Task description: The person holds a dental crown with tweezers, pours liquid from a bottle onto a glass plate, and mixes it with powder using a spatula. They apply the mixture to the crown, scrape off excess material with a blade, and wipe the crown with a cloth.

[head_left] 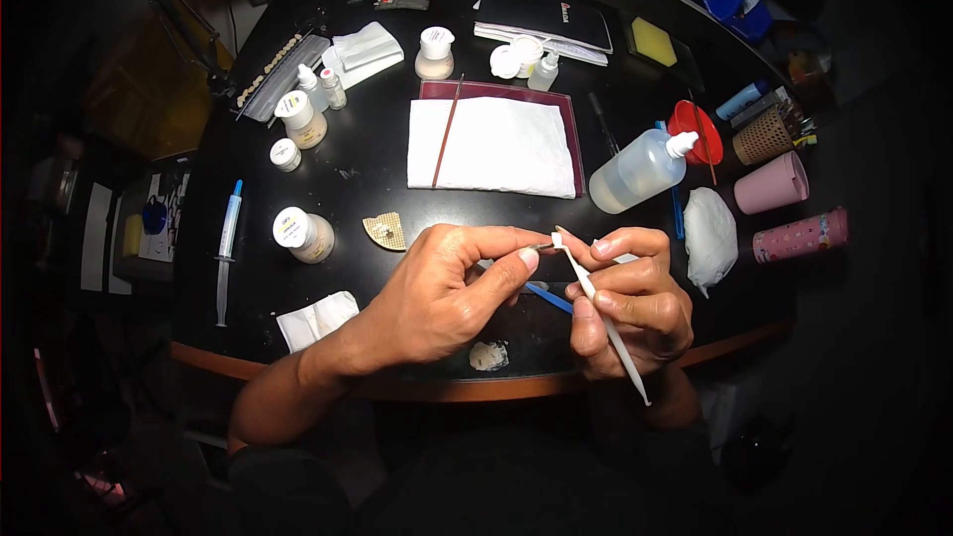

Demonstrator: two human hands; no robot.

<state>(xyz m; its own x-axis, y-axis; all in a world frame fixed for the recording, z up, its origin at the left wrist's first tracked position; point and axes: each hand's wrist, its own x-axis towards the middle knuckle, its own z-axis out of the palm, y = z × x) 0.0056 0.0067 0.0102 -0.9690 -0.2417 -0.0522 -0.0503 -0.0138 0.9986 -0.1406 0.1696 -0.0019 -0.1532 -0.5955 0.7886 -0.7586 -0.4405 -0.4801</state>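
Near the front edge of the black table, my left hand (452, 288) pinches a small dark-tipped piece between thumb and index finger. My right hand (635, 308) is closed around a slim white tool (615, 337), whose upper end touches or nearly touches a tiny white piece (558, 239) at the left fingertips. What exactly joins the white piece to the dark one is too small to tell. A blue tool (549, 299) lies partly hidden below the hands. Behind them, a thin red-brown brush (449, 129) rests on a folded white towel (506, 144).
Jars (304, 234) and a syringe (228, 248) stand or lie at the left, near a honeycomb piece (384, 230). To the right are a squeeze bottle (635, 174), a red bowl (695, 129), a white cloth bundle (710, 238) and a pink cup (771, 183).
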